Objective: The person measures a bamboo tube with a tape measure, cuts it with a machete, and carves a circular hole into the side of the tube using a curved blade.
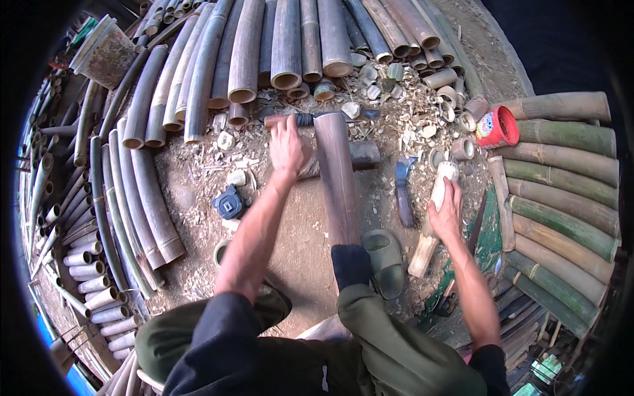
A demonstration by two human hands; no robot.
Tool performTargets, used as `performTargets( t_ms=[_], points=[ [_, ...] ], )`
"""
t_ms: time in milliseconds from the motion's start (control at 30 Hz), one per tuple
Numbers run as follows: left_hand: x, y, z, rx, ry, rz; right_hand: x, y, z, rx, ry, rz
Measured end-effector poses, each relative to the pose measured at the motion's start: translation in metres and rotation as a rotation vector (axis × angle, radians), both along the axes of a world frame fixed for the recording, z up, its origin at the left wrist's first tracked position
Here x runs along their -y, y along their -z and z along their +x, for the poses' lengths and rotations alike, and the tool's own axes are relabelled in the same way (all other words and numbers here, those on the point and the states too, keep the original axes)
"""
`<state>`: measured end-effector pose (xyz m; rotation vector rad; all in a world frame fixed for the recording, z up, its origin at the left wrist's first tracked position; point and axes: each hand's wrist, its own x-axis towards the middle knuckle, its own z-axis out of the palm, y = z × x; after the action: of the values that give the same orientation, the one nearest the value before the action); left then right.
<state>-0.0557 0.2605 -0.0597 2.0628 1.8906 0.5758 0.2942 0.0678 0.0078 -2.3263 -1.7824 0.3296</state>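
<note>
My left hand (288, 148) is closed round the brown wooden handle (272, 121) of a long tool with a dark wrapping, which runs to the right at the far end of a bamboo pole (338, 178). A dark end, perhaps its blade, shows past the pole; the middle is hidden. The pole lies lengthwise toward me, its near end by my knee, its far end over a short dark log (364, 155). At the right, my right hand (447, 210) grips a pale wooden mallet (422, 256) with a thick rounded head, lying slanted close to the ground.
Between pole and mallet lies a blue-bladed hatchet-like tool (403, 191). A tape measure (229, 202) rests left of my forearm. Bamboo poles (286, 49) are stacked ahead, others (568, 155) at right beside a red can (496, 128). Wood chips (422, 105) and a green sandal (383, 264) are around.
</note>
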Motion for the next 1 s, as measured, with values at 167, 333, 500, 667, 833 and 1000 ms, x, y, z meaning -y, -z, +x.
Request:
performTargets(
  t_ms=[167,333,500,667,833,1000],
  points=[
    [-0.127,0.061,-0.065,-0.56,0.394,-0.127,-0.114,0.023,-0.048,-0.091,-0.155,-0.108],
    [-0.167,0.003,-0.047,-0.425,0.467,0.13,-0.155,0.043,-0.103,-0.288,-0.231,0.061],
    [-0.147,-0.094,-0.003,-0.119,0.368,0.029,-0.206,0.009,-0.153,-1.287,0.075,-0.055],
    [-0.067,-0.214,0.091,0.363,0.662,-0.472,-0.212,-0.091,-0.116,-1.98,0.191,0.315],
    [-0.022,-0.3,0.049,0.24,0.486,-0.097,-0.189,-0.16,-0.01,-1.799,0.421,0.717],
    [0.053,-0.3,-0.158,0.127,0.168,-0.613,-0.186,-0.102,0.171,-1.804,0.201,0.704]
  ],
)
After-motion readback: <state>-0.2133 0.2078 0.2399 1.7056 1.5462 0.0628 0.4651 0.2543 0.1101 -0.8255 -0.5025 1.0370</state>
